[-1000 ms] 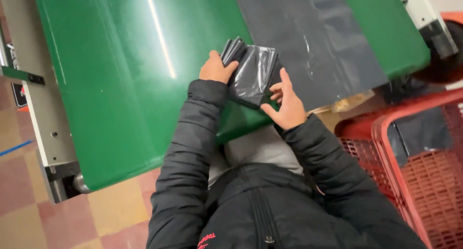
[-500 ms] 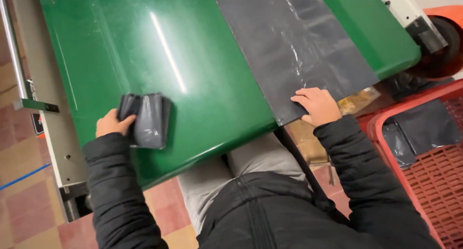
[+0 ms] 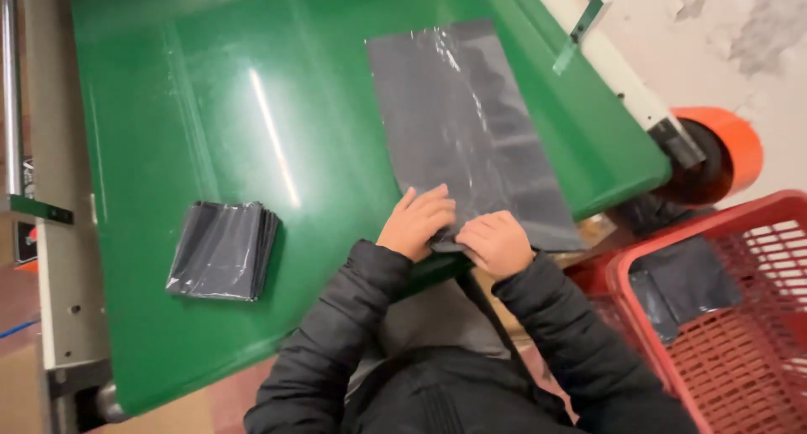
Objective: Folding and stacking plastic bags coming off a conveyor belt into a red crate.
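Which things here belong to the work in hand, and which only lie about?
In the work: left hand, right hand, flat grey plastic bag, folded grey bag, green table.
Lying about: red basket, orange roller.

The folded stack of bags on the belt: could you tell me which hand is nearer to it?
Left. The left hand rests on the near end of the flat grey bag, to the right of the folded stack; the right hand lies farther right.

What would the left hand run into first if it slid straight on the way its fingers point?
The left hand points up and right along the flat grey plastic bag. It would probably just ride over that sheet, then bare green belt; nothing else seems to stand in that line.
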